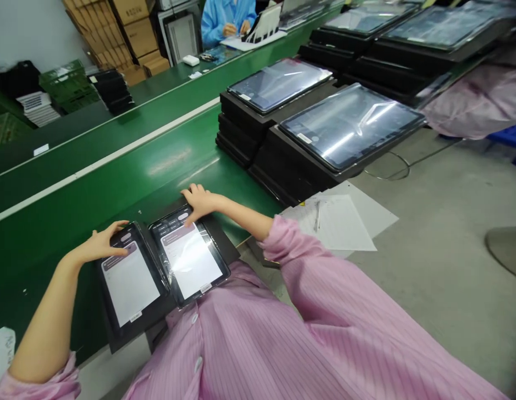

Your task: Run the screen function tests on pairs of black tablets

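Note:
Two tablets with lit screens lie side by side in front of me at the edge of the green bench. Over the top of the left tablet [135,289] rests my left hand [97,244], its thumb stretched across the screen and its fingers at the far edge. My right hand [199,203] is at the upper end of the right tablet [193,258], thumb on the screen and fingers spread past the edge. Both screens show a dark panel of buttons above a white area. Black trays [220,236] lie under the tablets. Neither hand grips anything.
Stacks of black trays [278,161] topped with tablets [351,125] stand to the right. Papers [341,222] with a pen [317,215] lie beside them. Across the green bench [174,155] sits a co-worker in a blue smock [214,22]. A pink sleeve [480,103] shows at right.

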Tool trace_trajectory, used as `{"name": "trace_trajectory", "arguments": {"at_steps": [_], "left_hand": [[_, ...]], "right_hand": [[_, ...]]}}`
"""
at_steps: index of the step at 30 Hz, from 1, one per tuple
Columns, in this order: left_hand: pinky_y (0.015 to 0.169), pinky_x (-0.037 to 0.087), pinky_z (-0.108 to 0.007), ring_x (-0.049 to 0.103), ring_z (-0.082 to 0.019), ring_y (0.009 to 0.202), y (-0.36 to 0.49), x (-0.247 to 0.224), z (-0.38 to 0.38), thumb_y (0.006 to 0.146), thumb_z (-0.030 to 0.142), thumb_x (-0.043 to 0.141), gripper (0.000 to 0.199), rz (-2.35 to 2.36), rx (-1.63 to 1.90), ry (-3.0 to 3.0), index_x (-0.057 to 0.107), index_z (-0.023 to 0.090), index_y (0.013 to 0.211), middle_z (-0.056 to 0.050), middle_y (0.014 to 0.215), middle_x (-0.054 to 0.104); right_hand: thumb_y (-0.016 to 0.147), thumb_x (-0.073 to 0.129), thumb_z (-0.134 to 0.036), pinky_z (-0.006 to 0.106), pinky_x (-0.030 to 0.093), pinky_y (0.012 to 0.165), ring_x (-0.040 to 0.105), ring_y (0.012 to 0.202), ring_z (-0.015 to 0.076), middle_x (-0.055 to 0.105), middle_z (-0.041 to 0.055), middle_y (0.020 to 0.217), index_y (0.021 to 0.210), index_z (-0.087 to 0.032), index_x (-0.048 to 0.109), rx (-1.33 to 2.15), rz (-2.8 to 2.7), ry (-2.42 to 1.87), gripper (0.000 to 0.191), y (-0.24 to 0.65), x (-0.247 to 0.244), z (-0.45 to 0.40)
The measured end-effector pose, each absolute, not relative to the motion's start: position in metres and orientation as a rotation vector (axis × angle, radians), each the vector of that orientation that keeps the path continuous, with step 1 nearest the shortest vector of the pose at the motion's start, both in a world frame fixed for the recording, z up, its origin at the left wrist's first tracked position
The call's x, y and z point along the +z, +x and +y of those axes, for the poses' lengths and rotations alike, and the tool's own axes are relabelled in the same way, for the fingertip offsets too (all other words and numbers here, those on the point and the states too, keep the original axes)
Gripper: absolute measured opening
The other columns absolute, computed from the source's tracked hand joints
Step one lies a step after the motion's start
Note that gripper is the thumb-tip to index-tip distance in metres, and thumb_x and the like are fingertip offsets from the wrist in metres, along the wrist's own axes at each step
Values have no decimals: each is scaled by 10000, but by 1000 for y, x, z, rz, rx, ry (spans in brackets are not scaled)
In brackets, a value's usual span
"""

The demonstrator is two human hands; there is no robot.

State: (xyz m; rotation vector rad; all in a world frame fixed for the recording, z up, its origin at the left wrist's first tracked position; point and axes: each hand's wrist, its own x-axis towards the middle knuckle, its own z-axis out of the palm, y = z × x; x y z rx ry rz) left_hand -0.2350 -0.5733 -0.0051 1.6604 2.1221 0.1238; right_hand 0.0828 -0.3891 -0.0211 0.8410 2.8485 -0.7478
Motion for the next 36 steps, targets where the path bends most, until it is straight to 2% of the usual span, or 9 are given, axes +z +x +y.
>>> {"name": "trace_trajectory", "arguments": {"at_steps": [3,5,7,10,13,16,19,28,36], "left_hand": [[1126,-14,-771,580,-433,1241,-235,-11,-576,601,629,767,929,2046,-84,1695,501,253,1408,-146,1342,648],[1155,-77,-712,569,-404,1269,-240,-12,-571,662,619,714,833,2022,-95,1659,532,246,1385,-131,1365,639],[1186,-67,-659,581,-378,1263,-242,-10,-565,745,637,614,694,2007,-66,1610,603,252,1323,-108,1334,666],[1202,-16,-641,599,-347,1241,-227,-9,-563,914,587,353,564,2121,-4,1590,691,246,1210,-85,1279,700],[1145,-49,-736,575,-366,1261,-193,-14,-572,962,562,278,600,2326,-25,1597,654,216,1276,-123,1318,671],[1077,-76,-810,521,-424,1300,-161,-23,-581,917,637,384,708,2505,-114,1635,535,147,1405,-220,1383,599],[1095,-55,-792,548,-432,1247,-146,-28,-581,885,640,421,741,2607,-219,1662,556,84,1354,-271,1311,618],[1167,18,-679,654,-404,1049,-142,-24,-563,844,595,418,700,2569,-422,1655,631,12,1167,-265,1040,708],[1166,-14,-671,718,-365,868,-147,-21,-560,859,602,343,675,2567,-366,1603,679,74,1113,-161,823,741]], "right_hand": [[481,990,-568,630,449,976,363,1307,492,341,282,1443,1551,-137,268,-737,2978,808,1361,97,-43,-399],[438,1028,-437,562,468,976,456,1228,440,455,236,1345,1511,-149,361,-827,3090,843,1295,98,-56,-391],[531,999,-293,474,495,942,576,1057,344,592,138,1130,1403,-152,498,-997,3159,993,1016,96,-65,-378],[784,794,-191,384,527,827,629,800,238,622,16,823,1177,-172,631,-1339,3123,1369,426,101,-74,-371],[830,727,-254,368,537,806,634,860,234,633,41,925,1021,-201,679,-1548,3157,1405,205,123,-89,-394],[805,747,-340,421,525,903,610,1023,271,600,84,1074,1005,-207,714,-1598,3162,1399,242,147,-109,-432],[828,709,-387,471,482,991,573,1130,298,577,115,1148,1018,-207,739,-1630,3135,1529,263,158,-122,-455],[780,710,-435,497,449,1014,535,1170,317,534,125,1196,991,-216,755,-1757,3040,1535,308,156,-121,-452],[750,706,-445,489,410,1053,481,1235,313,495,106,1206,1105,-244,724,-1881,2866,1562,409,156,-121,-454]]}}
